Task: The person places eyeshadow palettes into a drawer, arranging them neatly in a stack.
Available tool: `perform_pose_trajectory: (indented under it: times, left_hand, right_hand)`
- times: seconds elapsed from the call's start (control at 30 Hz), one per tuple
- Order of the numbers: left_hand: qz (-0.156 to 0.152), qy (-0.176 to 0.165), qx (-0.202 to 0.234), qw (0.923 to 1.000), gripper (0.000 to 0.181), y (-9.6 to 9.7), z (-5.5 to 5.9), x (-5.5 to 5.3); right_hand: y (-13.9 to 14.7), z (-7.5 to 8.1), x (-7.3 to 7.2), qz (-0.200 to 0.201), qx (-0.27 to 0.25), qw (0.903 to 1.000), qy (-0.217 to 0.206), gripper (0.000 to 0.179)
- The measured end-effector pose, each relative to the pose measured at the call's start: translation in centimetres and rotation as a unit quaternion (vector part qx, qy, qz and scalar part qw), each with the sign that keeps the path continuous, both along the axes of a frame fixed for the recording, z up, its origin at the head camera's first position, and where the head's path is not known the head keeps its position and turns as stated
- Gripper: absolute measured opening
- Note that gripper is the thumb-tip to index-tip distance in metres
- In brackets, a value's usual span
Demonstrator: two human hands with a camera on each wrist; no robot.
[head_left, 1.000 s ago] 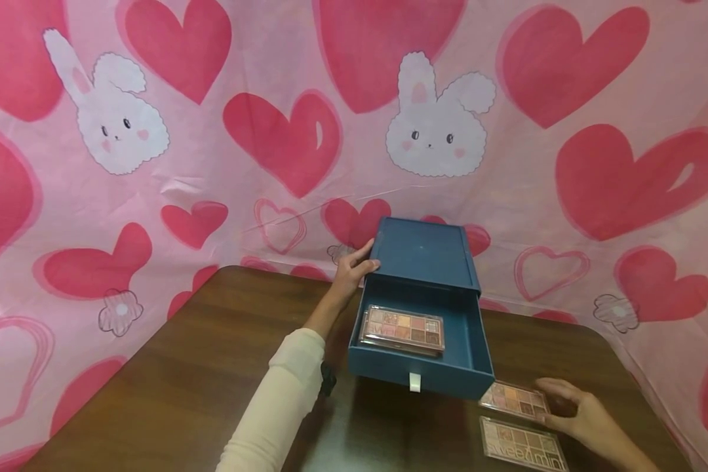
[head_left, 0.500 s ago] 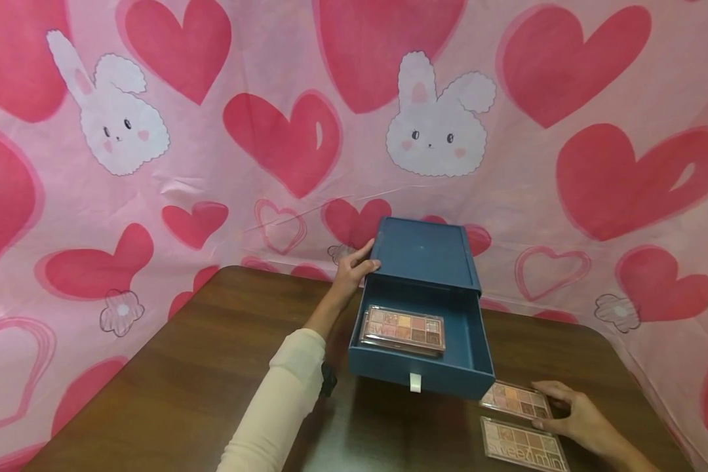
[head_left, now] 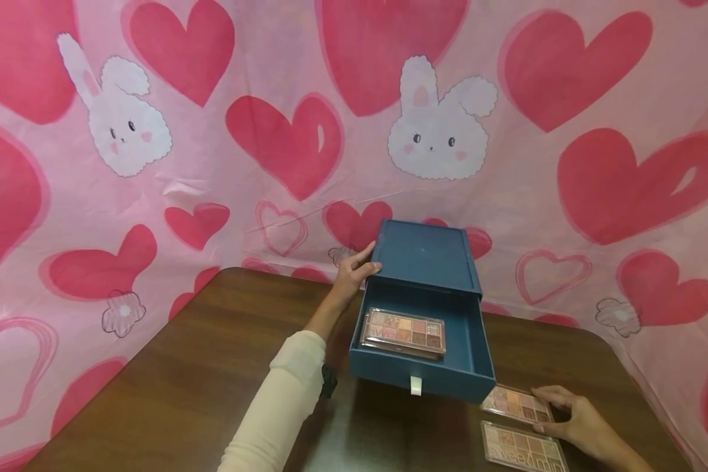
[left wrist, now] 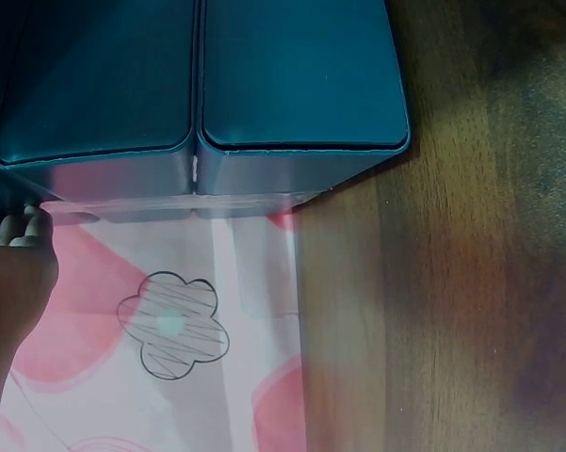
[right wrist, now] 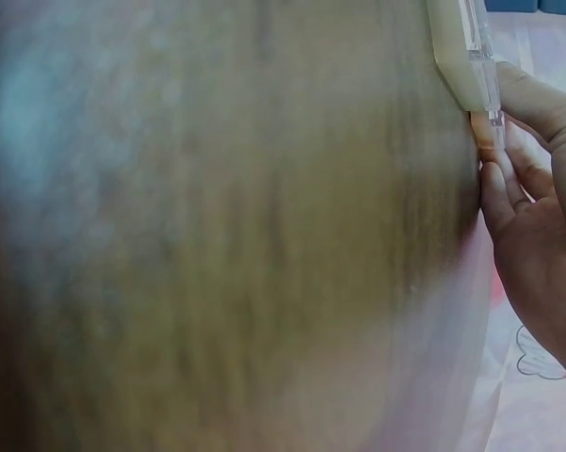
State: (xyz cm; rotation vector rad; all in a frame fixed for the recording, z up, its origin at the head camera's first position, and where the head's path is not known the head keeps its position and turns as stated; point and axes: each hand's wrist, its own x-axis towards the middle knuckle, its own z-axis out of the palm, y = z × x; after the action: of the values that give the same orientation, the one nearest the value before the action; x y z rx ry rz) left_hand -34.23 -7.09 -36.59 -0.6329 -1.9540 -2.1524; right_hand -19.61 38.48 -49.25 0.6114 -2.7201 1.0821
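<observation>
The left hand (head_left: 349,273) is laid, fingers extended, against the left side of a blue drawer box (head_left: 427,255). Stacked palettes (head_left: 404,330) are held in its pulled-out drawer (head_left: 461,341). Rightward, 2 palettes are set on the table (head_left: 212,367): a front palette (head_left: 524,448), and a rear palette (head_left: 514,403) pinched by the right hand (head_left: 575,417).

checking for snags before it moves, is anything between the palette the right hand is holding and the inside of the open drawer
Yes, the drawer's right wall stands between them, so the palette would likely need lifting over it; nothing visible covers the pulled-out part.
</observation>
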Motion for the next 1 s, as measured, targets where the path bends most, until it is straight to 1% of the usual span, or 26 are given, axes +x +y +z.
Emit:
perform_pose_trajectory:
  times: [0.13,0.33,0.47,0.6,0.73,0.9,1.0]
  left_hand:
    - [0.006,0.003,-0.002,1.0,0.067,0.1,0.0,0.1]
    - [0.007,0.003,-0.001,1.0,0.067,0.1,0.0,0.1]
    - [0.016,0.008,-0.008,0.9998,0.066,0.1,-0.1,0.1]
    - [0.015,0.007,-0.012,0.9998,0.067,0.1,-0.1,0.2]
    - [0.018,0.0,-0.017,0.9997,0.069,0.1,-0.1,0.2]
    - [0.008,-0.004,-0.007,0.9999,0.069,0.1,0.0,0.2]
    - [0.002,-0.007,0.002,1.0,0.068,0.1,0.0,0.2]
  right_hand:
    - [0.0,-0.1,0.1,0.004,-0.02,0.9998,0.0,0.051]
    - [0.3,0.2,0.4,-0.023,0.008,0.9996,-0.012,0.049]
    - [0.0,0.9,0.6,-0.048,0.025,0.9982,-0.025,0.05]
    - [-0.4,1.7,1.0,-0.066,0.026,0.9968,-0.037,0.05]
    - [-0.8,2.4,1.3,-0.066,0.002,0.9977,-0.018,0.047]
    - [-1.3,3.6,1.4,-0.047,-0.045,0.9971,0.039,0.045]
    - [-1.8,4.4,1.5,-0.043,-0.065,0.9953,0.058,0.046]
